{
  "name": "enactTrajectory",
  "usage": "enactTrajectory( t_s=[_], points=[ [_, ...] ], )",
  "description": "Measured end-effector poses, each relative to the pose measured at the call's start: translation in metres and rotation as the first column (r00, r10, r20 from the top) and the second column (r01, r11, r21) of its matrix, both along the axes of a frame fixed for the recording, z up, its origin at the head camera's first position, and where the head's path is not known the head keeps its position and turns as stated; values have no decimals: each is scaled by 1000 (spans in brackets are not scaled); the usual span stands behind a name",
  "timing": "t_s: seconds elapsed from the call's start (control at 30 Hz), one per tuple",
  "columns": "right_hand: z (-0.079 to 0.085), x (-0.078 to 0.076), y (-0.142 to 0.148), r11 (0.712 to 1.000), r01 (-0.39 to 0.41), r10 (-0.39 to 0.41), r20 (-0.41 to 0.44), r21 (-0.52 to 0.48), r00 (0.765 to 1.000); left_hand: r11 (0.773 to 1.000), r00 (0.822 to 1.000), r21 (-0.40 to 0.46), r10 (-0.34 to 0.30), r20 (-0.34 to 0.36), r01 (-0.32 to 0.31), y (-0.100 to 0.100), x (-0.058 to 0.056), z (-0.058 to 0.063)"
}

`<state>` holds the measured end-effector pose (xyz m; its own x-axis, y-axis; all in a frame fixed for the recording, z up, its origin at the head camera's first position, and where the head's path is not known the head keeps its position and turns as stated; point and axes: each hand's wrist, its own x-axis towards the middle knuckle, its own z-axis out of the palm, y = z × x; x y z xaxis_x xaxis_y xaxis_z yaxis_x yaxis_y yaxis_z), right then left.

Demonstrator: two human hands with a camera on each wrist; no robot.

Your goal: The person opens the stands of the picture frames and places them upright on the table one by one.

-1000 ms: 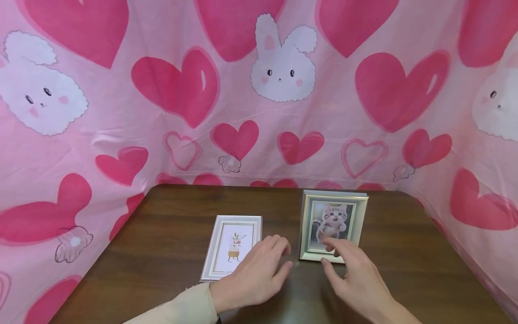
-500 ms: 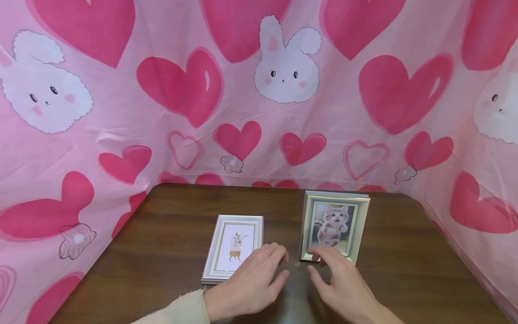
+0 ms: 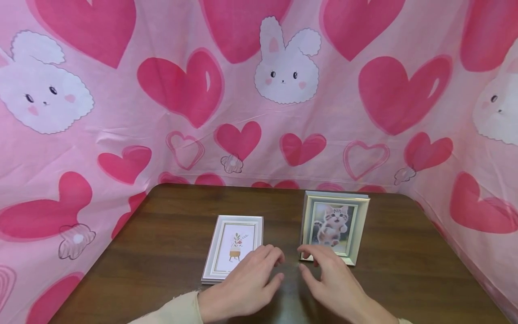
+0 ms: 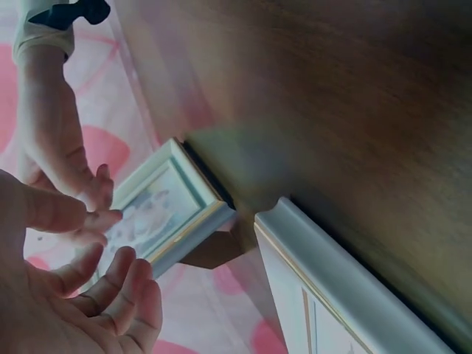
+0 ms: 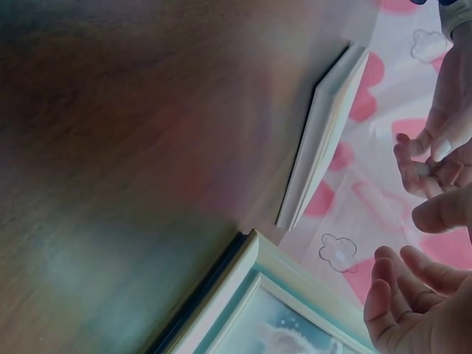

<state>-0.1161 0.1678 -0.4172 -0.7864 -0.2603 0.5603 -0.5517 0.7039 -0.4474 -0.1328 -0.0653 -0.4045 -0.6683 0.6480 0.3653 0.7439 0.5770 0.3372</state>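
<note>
A white picture frame (image 3: 212, 254) with a potted-plant print lies flat, picture up, on the brown table. To its right, a pale frame (image 3: 359, 229) with a kitten photo stands upright. My left hand (image 3: 244, 284) holds nothing and hovers over the near right corner of the flat frame, hiding part of it. Before the standing frame, my right hand (image 3: 337, 282) is bare too, its fingers loosely bent and overlapping the frame's lower edge in the head view. The two hands face each other with a narrow gap. In the left wrist view, my left fingers (image 4: 122, 299) are relaxed.
The dark wooden table (image 3: 408, 252) has rounded far corners. A pink cloth (image 3: 283, 117) printed with hearts and rabbits hangs behind it and along both sides. Between the two frames runs a strip of bare tabletop.
My right hand has drifted left and nearer to me, off the kitten picture. The left hand has drawn back slightly. Both frames stay in place.
</note>
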Motion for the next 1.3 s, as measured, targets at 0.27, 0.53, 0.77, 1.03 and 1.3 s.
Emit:
enactTrajectory(
  t_s=[0.27, 0.53, 0.77, 1.03, 1.3],
  points=[
    [1, -4, -10, 999, -37, 37, 53, 9, 998, 999, 999, 10, 36, 27, -36, -10, -6, -1],
    [5, -11, -15, 997, -60, 51, 132, 58, 990, 997, 997, 22, 77, 19, -77, -17, -16, 0],
    [5, -20, -21, 994, -91, 78, 192, 61, 978, 995, 995, 42, 93, 25, -94, -24, -22, 3],
    [4, -25, -31, 991, -85, 68, 170, 99, 983, 991, 992, 50, 122, 38, -124, -32, -31, 6],
    [1, -30, -39, 989, -91, 69, 180, 114, 981, 980, 983, 98, 163, 85, -171, -42, -40, 7]
  ],
)
